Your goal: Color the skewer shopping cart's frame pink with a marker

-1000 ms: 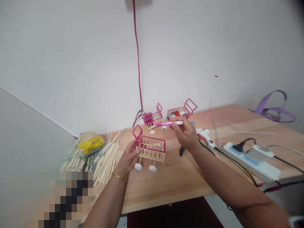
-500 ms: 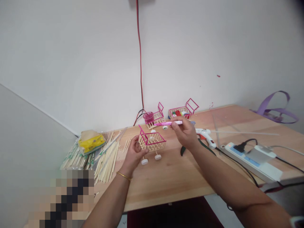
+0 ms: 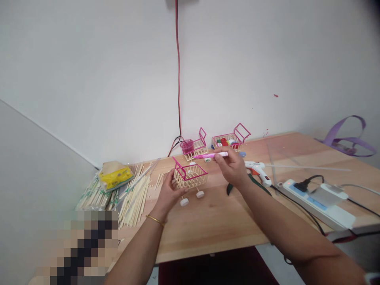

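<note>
My left hand [image 3: 168, 192] grips a small stick-built cart [image 3: 190, 177] with a pink rim and white wheels, held just above the wooden table [image 3: 225, 221]. My right hand [image 3: 233, 166] pinches a pink marker [image 3: 210, 155], its tip pointing left, just above and behind the cart. Two more pink-rimmed stick carts stand by the wall: one [image 3: 197, 147] beside a small pink cup [image 3: 187, 146], the other [image 3: 230, 139] filled with coloured caps.
Bundles of wooden sticks [image 3: 130, 196] and a yellow packet [image 3: 114, 175] lie at the left. A white glue gun [image 3: 257, 169], a power strip [image 3: 317, 202] with a plug and cables, and a purple ribbon [image 3: 347, 138] sit at the right. A red-black wire [image 3: 178, 79] hangs down the wall.
My left hand has turned the cart and lifted it nearer the marker, so it now shows end-on. My right hand with the marker has barely moved.
</note>
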### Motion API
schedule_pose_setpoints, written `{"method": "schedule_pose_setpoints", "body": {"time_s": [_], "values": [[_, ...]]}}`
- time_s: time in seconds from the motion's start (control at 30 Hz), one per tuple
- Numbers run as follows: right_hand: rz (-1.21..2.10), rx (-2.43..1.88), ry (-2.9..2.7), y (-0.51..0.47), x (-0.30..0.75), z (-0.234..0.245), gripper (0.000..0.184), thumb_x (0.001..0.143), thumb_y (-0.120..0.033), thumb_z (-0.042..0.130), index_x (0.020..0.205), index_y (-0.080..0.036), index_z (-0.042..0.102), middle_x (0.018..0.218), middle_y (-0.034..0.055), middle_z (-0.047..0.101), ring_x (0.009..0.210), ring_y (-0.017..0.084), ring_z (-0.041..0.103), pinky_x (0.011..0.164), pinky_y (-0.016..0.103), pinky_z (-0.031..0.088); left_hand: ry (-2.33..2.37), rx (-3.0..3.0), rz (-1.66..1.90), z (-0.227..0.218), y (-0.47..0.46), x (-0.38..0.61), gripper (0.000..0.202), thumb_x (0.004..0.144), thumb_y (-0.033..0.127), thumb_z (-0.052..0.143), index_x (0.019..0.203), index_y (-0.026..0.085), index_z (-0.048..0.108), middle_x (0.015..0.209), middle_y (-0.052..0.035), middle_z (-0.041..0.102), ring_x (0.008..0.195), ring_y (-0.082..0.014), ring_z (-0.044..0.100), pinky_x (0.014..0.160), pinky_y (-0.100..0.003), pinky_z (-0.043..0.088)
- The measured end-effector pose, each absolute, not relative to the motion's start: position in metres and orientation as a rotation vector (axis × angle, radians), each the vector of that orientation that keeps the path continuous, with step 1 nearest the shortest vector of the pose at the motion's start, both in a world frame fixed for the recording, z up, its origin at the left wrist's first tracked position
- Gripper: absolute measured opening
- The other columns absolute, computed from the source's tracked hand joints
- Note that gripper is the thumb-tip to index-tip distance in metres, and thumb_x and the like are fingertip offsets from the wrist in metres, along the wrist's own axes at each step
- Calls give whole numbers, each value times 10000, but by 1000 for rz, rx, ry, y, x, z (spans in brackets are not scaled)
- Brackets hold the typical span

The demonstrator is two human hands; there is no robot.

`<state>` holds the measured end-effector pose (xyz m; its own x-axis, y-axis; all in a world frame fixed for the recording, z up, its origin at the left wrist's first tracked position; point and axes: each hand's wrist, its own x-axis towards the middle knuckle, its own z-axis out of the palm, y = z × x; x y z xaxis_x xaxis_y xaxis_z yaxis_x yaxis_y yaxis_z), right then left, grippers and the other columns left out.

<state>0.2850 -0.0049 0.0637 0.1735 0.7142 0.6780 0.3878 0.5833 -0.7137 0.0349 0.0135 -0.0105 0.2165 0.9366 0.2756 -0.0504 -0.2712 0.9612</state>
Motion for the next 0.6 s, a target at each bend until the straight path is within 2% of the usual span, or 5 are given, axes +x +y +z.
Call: {"method": "schedule_pose_setpoints", "body": {"time_s": [0.13, 0.33, 0.43, 0.6], "values": [[290, -1001, -1438, -5, 286, 64, 128, 894, -317, 569, 954, -213, 614, 819, 27, 655, 733, 164, 629, 673, 291, 488, 991, 1459, 1276, -12, 13, 31, 908, 573, 321, 847, 1385, 294, 442, 1404, -92, 394, 1345, -282, 382, 1070, -395, 390], [306, -994, -1432, -5, 286, 64, 133, 896, -319, 569, 965, -213, 611, 830, 29, 654, 738, 164, 631, 682, 296, 493, 1002, 1416, 1298, -11, 15, 29, 836, 616, 403, 814, 1364, 264, 469, 1382, -121, 447, 1294, -295, 442, 1042, -431, 405], [303, -988, -1433, -6, 286, 65, 126, 899, -315, 565, 959, -212, 609, 826, 24, 653, 735, 157, 628, 683, 289, 492, 1025, 1420, 1305, -9, 14, 29, 815, 628, 399, 803, 1360, 260, 474, 1365, -122, 470, 1281, -294, 457, 1029, -430, 414], [280, -991, -1440, -7, 285, 66, 121, 899, -312, 563, 952, -214, 611, 789, 12, 653, 705, 148, 622, 656, 274, 486, 1014, 1509, 1215, -4, 12, 30, 887, 591, 334, 827, 1389, 262, 446, 1415, -116, 454, 1304, -299, 444, 1048, -417, 402]]}}
